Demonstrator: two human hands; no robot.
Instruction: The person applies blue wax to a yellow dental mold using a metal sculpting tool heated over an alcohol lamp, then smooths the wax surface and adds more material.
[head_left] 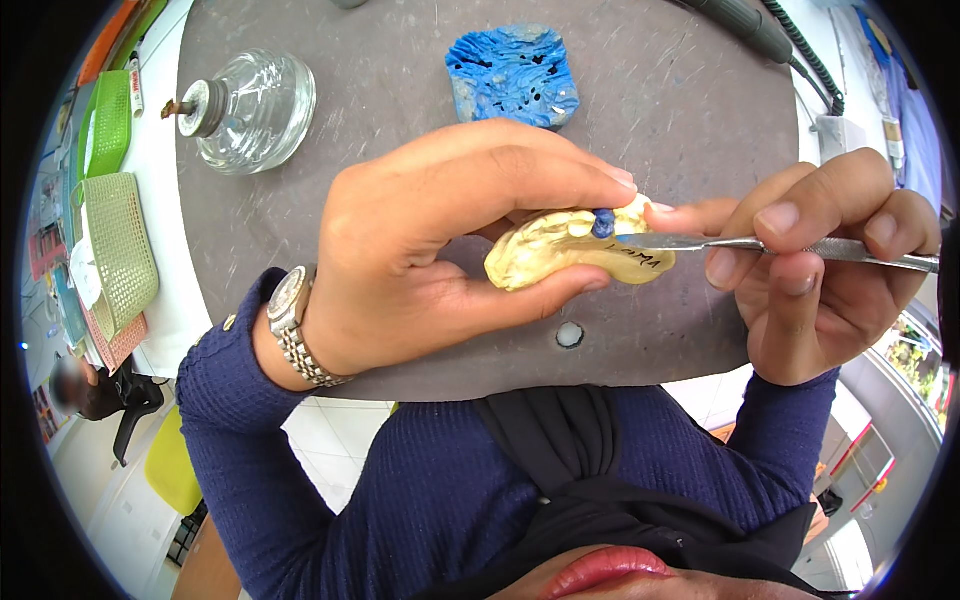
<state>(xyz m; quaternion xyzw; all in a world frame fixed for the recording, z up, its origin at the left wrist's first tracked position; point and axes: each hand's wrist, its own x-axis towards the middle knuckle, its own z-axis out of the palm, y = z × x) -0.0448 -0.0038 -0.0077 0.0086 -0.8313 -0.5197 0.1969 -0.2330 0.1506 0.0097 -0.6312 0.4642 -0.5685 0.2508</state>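
My left hand (410,230) is wrapped round a yellowish plaster dental model (535,262), with the thumb along its near side and the fingers over the far side. Dark handwriting marks the model's near face. A small dark blue wax tooth (603,223) stands among its teeth. Between thumb and fingers, my right hand (815,250) pinches a metal wax carver (690,242) with a ridged handle. The carver's flat tip meets the model just beside the blue wax. One right fingertip rests near the model's right end.
A glass spirit lamp (262,112) with a wick stands at the left of the grey table (390,60). Beyond my hands lies a rough, pitted blue block (512,75). Green baskets (120,255) line the left side. A dark handpiece with a coiled cord (745,28) lies far right.
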